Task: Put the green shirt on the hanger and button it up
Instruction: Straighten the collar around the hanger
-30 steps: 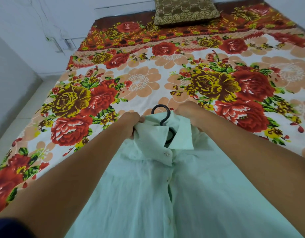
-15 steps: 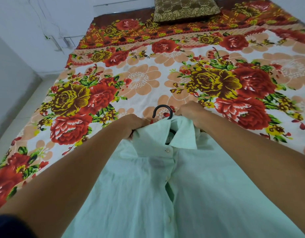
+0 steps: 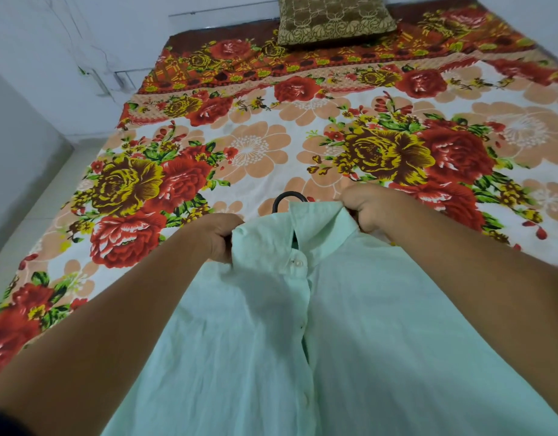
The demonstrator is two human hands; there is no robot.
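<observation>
A pale green shirt (image 3: 271, 335) lies front up on the bed, collar pointing away from me. A black hanger (image 3: 285, 198) is inside it; only the curved hook shows above the collar, the rest is hidden. My left hand (image 3: 219, 236) grips the left side of the collar. My right hand (image 3: 367, 209) grips the right side of the collar and holds it raised. A white top button (image 3: 299, 263) sits at the neck, and the placket below it looks closed, with a few small buttons visible.
The bed carries a floral sheet (image 3: 255, 149) with red, yellow and peach flowers. A brown patterned pillow (image 3: 331, 20) rests at the far end. The left bed edge drops to a pale floor (image 3: 35, 196) beside a white wall.
Both hands have spread the collar wider and flatter. The collar now covers most of the hanger's hook, and the neck opening has closed around the top button.
</observation>
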